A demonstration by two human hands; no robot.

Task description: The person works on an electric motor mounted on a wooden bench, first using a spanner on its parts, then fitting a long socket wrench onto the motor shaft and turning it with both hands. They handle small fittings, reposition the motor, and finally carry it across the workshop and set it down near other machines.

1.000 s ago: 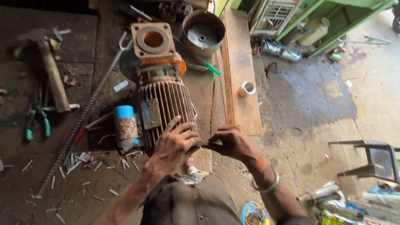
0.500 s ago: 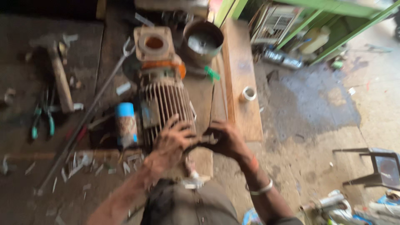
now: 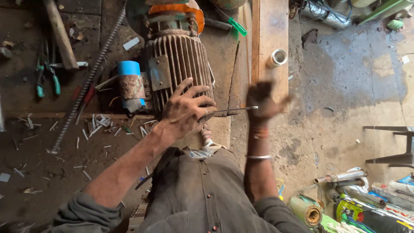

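hands at the near end of a ribbed motor

the left hand (image 3: 186,110) lies spread, fingers fanned, flat on the near end of the ribbed motor (image 3: 181,64). the right hand (image 3: 264,100) is raised beside it, blurred, pinched on a thin metal rod (image 3: 233,109) that runs across to the left fingers. the motor lies on a dark tabletop (image 3: 224,47), close to a wooden plank (image 3: 269,39) at the tabletop's right edge; past the plank the stained floor (image 3: 345,86) lies open. a blue-capped cylinder (image 3: 130,86) sits against the motor's left side. a small silver tin (image 3: 277,58) stands on the plank. green-handled pliers (image 3: 47,77) lie far left, a threaded bar (image 3: 88,82) slanting beside them.
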